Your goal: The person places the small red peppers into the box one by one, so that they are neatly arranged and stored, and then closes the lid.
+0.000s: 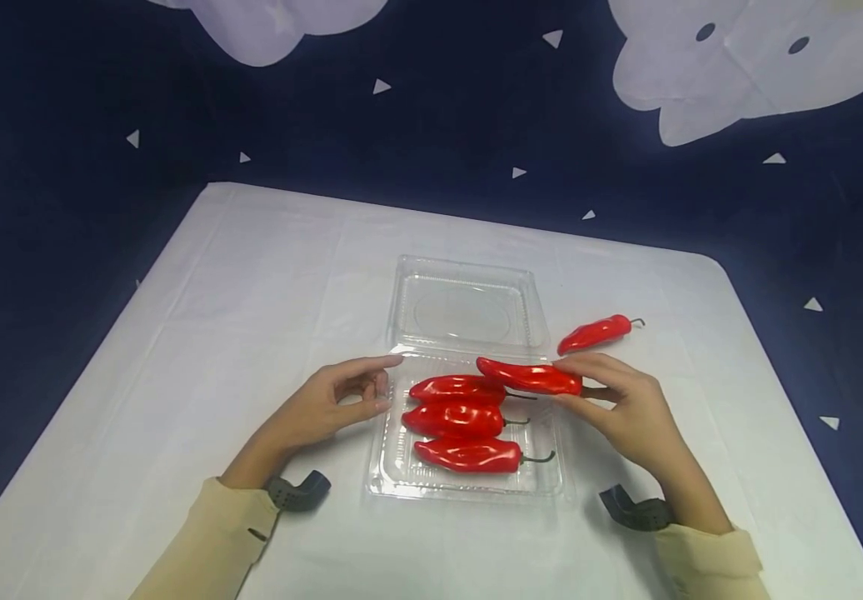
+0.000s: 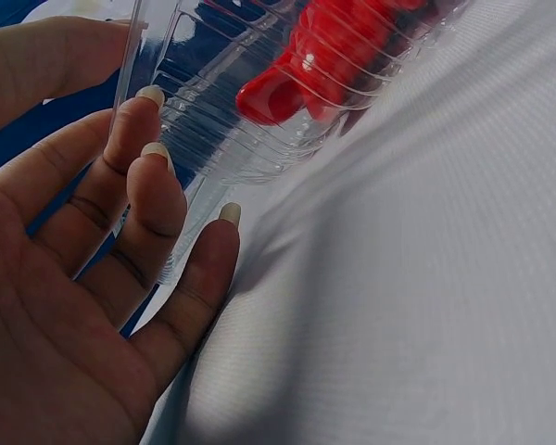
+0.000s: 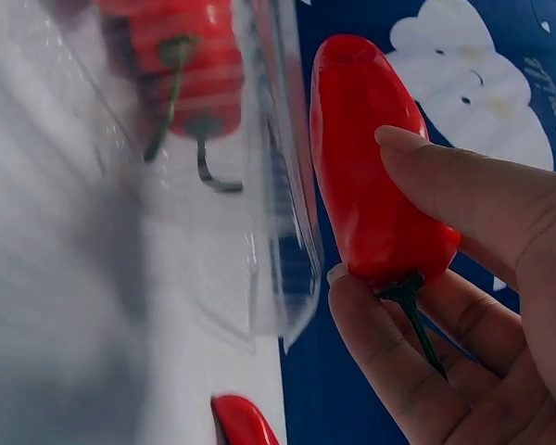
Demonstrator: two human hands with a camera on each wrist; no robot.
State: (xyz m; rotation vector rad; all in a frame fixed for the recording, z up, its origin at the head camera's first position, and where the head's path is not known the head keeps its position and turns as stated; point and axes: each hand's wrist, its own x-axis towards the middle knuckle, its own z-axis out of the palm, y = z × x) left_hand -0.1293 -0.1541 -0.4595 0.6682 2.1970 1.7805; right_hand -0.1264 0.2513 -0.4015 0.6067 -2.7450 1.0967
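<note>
Held pepper, red, over tray's far right part, tip pointing left
Right hand pinches it near stem end, thumb against fingers, likely so tip stays free
Three peppers lie side by side in tray, stems right, seemingly lined up to save room
Left hand at tray's left wall, fingers loosely bent, grasping no pepper; perhaps steadying tray, firmness of contact unclear
Clear lid beyond tray, folded back, leaving top uncovered
Loose pepper on table, beyond tray's far right corner
</note>
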